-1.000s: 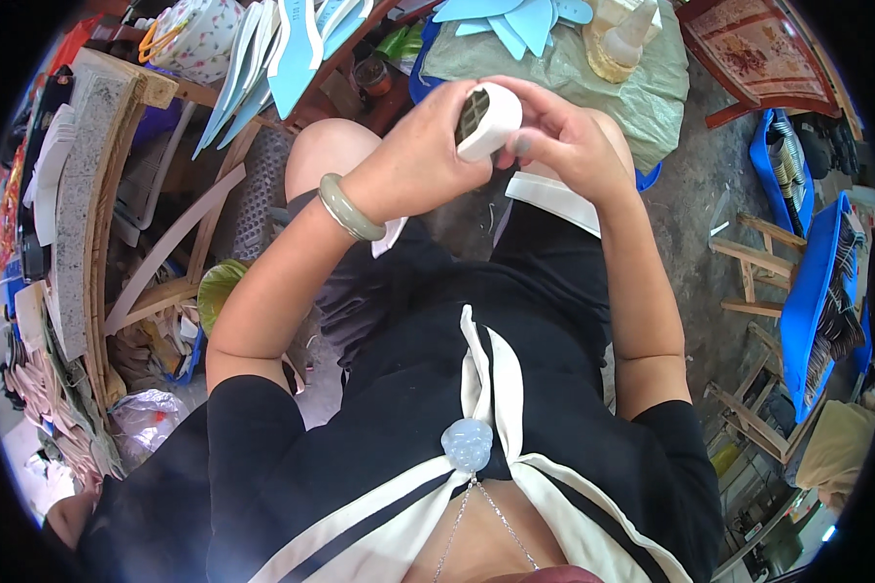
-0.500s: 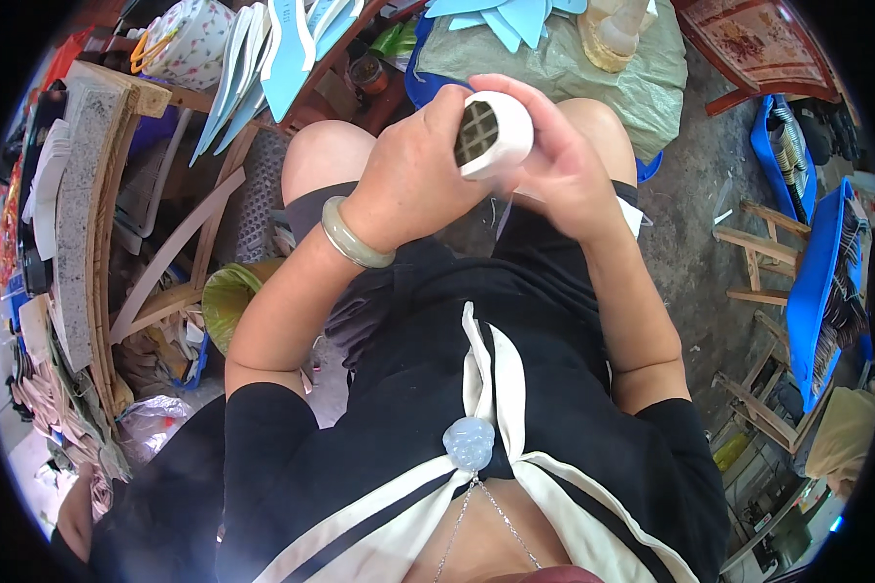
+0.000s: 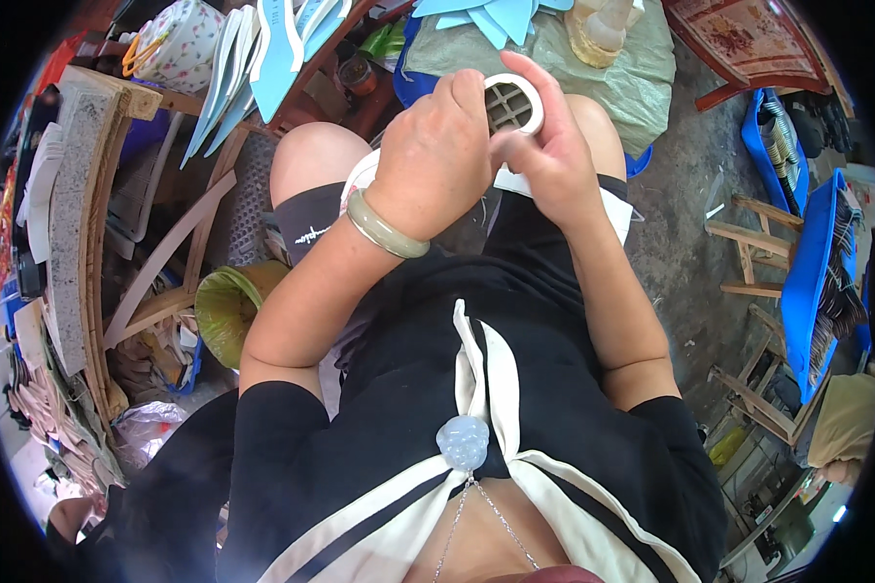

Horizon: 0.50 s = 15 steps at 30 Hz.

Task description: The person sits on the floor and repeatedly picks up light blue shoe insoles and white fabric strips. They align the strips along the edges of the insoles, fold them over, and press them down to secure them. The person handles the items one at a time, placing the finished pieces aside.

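Above my lap, both hands hold a white piece with a rounded end like a shoe heel (image 3: 511, 105); a dark grid of ribs shows in its hollow end. My left hand (image 3: 434, 146) is closed along its left side, and a bangle (image 3: 384, 228) rings that wrist. My right hand (image 3: 552, 160) curls round the right side, forefinger over the rim and thumb below. Fingers hide most of the piece. A white curved edge (image 3: 360, 177) shows behind my left wrist; whether it belongs to the same piece I cannot tell. Another white flat piece (image 3: 617, 212) lies by my right thigh.
Light blue insole-shaped pieces (image 3: 501, 19) lie on a green sack-like cover (image 3: 544, 78) ahead, near a glue-stained jar (image 3: 598, 34). More blue and white ones (image 3: 274, 58) hang at upper left. A lined bin (image 3: 226, 306) stands left; blue trays (image 3: 812, 282) sit on wooden stools at right.
The piece has turned so its gridded end faces me more fully and sits farther right. My left hand has shifted right and slightly up; a white edge now shows behind its wrist.
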{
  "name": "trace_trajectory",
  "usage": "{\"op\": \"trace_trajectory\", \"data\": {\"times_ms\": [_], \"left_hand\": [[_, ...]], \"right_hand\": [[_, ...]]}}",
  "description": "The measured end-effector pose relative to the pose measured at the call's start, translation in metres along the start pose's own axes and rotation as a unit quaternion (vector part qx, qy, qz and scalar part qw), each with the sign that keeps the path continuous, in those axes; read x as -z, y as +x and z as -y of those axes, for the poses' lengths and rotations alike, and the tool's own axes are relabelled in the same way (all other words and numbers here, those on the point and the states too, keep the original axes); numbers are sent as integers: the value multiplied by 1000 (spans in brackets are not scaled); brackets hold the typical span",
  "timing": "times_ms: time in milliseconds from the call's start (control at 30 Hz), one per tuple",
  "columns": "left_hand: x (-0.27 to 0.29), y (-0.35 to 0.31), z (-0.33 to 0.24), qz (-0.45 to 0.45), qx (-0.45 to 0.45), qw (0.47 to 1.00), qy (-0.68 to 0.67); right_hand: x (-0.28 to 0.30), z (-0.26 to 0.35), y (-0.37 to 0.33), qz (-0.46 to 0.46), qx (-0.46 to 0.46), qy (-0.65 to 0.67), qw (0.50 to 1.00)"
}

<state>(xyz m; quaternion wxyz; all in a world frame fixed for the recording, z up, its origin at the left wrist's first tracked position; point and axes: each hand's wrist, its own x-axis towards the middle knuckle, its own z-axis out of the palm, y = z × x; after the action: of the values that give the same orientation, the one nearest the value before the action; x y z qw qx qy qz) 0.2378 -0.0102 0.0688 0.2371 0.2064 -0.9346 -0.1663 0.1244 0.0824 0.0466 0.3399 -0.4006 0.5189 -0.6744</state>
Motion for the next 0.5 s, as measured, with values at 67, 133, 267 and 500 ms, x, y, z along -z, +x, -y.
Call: {"op": "trace_trajectory", "data": {"times_ms": [67, 133, 267, 500], "left_hand": [[2, -2, -3, 18, -15, 999, -23], [7, 1, 4, 48, -66, 988, -131], [35, 24, 32, 303, 143, 837, -434], [-2, 22, 30, 103, 29, 923, -371]], "right_hand": [[4, 13, 3, -2, -98, 76, 992], [14, 10, 7, -1, -85, -7, 996], [20, 2, 19, 29, 62, -91, 993], [16, -1, 36, -1, 105, -92, 990]]}}
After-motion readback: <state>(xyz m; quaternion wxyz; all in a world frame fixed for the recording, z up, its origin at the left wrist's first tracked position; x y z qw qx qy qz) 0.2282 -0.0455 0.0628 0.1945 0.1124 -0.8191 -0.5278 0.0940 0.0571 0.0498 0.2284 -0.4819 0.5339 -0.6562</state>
